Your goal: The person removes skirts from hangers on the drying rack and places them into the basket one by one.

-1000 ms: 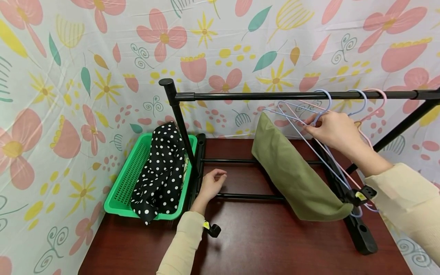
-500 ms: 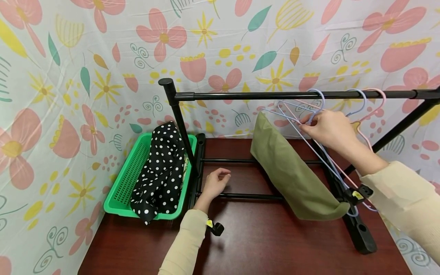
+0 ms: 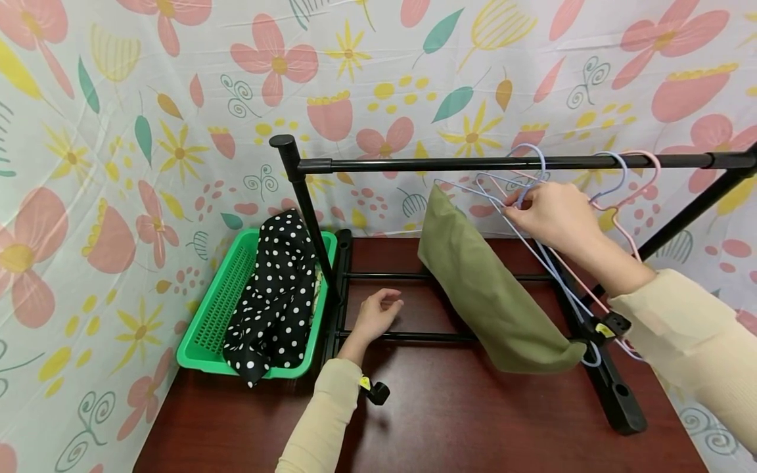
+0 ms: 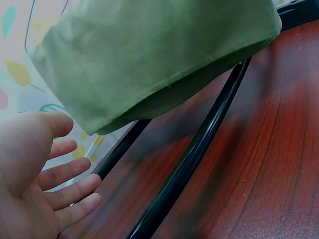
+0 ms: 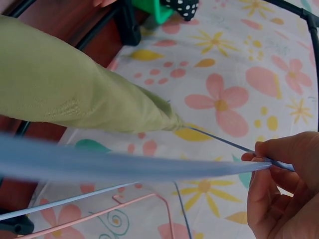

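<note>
My right hand [image 3: 556,213] pinches a light blue hanger [image 5: 149,167] just below its hook, between thumb and fingers. The hook arches over the black rail [image 3: 414,164] of a garment rack. An olive-green cloth [image 3: 491,295] hangs folded over this hanger and slopes down to the right. Lower and to the left, my left hand [image 3: 375,315] is held over the rack's lower bars with relaxed fingers and holds nothing. In the left wrist view, its fingers [image 4: 75,186] are spread just below a corner of the cloth.
Another blue hanger [image 3: 625,174] and a pink hanger [image 3: 658,172] hang on the rail to the right. A green basket [image 3: 221,315] with a black polka-dot cloth [image 3: 275,295] stands left of the rack. The rack's black foot [image 3: 621,401] lies on the dark red table [image 3: 473,420].
My right hand has slid the blue hanger and the olive-green cloth left along the rail, and the hook sits higher. My left hand has drifted slightly right.
</note>
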Motion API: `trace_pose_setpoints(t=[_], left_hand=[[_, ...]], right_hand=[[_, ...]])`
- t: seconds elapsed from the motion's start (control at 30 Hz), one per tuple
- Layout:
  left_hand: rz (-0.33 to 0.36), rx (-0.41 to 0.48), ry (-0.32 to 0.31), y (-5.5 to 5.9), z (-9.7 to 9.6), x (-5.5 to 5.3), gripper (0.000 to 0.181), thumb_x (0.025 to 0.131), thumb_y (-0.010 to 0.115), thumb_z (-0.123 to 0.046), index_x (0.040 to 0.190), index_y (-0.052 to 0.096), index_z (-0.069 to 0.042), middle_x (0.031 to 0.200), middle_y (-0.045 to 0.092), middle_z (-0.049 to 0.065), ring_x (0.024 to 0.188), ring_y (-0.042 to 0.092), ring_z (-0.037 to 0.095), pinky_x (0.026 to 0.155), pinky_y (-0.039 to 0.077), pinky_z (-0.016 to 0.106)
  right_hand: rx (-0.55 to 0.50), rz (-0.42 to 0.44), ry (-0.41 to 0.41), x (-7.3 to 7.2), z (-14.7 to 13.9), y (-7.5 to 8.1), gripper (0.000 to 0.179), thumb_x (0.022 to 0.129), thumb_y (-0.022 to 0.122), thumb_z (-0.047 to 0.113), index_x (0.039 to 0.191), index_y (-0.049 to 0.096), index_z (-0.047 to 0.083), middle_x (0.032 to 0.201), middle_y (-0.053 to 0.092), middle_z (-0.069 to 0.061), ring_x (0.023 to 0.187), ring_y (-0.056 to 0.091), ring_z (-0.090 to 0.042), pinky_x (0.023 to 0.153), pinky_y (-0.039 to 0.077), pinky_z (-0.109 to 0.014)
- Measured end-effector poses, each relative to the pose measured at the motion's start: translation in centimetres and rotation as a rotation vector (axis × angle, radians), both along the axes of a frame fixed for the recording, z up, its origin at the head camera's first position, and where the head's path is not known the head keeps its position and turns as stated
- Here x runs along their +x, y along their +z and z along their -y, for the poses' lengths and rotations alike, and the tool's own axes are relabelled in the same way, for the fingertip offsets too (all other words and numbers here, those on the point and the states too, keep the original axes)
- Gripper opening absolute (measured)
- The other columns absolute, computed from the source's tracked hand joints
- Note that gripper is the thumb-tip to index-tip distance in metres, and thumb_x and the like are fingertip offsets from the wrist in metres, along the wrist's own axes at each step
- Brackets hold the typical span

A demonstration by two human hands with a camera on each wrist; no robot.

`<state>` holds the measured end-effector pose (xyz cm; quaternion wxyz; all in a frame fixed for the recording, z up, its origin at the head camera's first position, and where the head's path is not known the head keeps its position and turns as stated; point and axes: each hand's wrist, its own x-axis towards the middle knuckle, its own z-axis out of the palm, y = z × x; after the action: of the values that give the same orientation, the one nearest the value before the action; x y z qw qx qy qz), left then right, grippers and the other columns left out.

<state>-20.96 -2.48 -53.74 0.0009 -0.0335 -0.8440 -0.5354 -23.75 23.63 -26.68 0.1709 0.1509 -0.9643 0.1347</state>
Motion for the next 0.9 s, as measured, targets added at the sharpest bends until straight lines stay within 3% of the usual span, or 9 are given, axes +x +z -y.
trace_pose_setpoints(t=[0.4, 0.53, 0.7, 0.9], left_hand=[[0.120, 0.113, -0.027, -0.5, -0.5, -0.4, 0.044, 0.091, 0.055, -0.039, 0.130, 0.051, -0.020, 0.126, 0.055, 0.005, 0.105, 0.060, 0.020, 0.082, 0.051, 0.035], [0.204, 0.249, -0.026, -0.9, -0.8, -0.7, 0.051, 0.090, 0.055, -0.043, 0.134, 0.046, -0.021, 0.132, 0.050, 0.008, 0.108, 0.058, 0.023, 0.085, 0.050, 0.041], [0.260, 0.463, 0.003, -1.3, -1.5, -1.0, 0.052, 0.090, 0.057, -0.039, 0.134, 0.045, -0.015, 0.132, 0.050, 0.011, 0.116, 0.052, 0.032, 0.093, 0.044, 0.048], [0.324, 0.658, 0.023, -1.5, -2.2, -1.4, 0.056, 0.091, 0.057, -0.035, 0.138, 0.040, -0.010, 0.137, 0.044, 0.016, 0.123, 0.044, 0.039, 0.097, 0.040, 0.051]], right_hand=[[-0.019, -0.048, 0.031, 0.1, 1.4, 0.5, 0.023, 0.080, 0.063, 0.025, 0.063, 0.071, 0.011, 0.041, 0.049, 0.002, 0.047, 0.049, -0.026, 0.041, 0.031, -0.033], [-0.012, -0.059, 0.044, 0.1, 1.9, 0.7, 0.023, 0.079, 0.065, 0.025, 0.063, 0.071, 0.011, 0.044, 0.053, 0.000, 0.047, 0.049, -0.026, 0.040, 0.030, -0.033], [-0.008, -0.081, 0.063, 0.2, 2.6, 0.9, 0.022, 0.079, 0.066, 0.025, 0.062, 0.071, 0.011, 0.049, 0.056, -0.003, 0.050, 0.052, -0.028, 0.043, 0.033, -0.035], [-0.003, -0.046, 0.081, 0.3, 3.3, 1.0, 0.024, 0.081, 0.066, 0.029, 0.065, 0.073, 0.012, 0.041, 0.048, 0.001, 0.044, 0.044, -0.022, 0.041, 0.030, -0.031]])
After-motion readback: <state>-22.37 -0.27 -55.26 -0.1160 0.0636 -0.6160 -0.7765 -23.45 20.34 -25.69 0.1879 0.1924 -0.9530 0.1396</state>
